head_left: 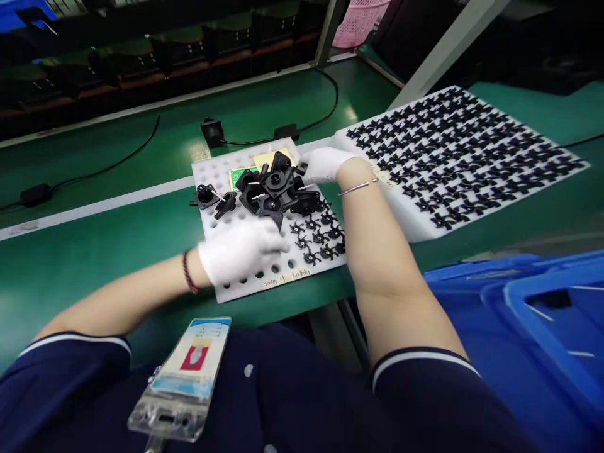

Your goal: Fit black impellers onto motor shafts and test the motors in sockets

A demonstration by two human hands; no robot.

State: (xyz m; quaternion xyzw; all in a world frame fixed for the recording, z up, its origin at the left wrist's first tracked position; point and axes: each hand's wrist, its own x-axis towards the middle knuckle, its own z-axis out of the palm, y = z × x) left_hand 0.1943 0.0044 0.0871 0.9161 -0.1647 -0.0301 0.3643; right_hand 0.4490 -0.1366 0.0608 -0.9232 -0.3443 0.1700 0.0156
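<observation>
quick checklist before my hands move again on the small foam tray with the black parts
1. Gloves on: left hand and right hand both wear white gloves. Ok.
2. Small foam tray lies flat on the green bench, with the left hand resting on its near part. Ok.
3. Black housings sit in a loose pile, and one at the tray's left edge overhangs. Not ok.
4. Right hand's fingers are at the pile's far side; whether they grip a part: cannot tell.
5. Small impellers are seated in holes at the tray's right. Ok.
</observation>
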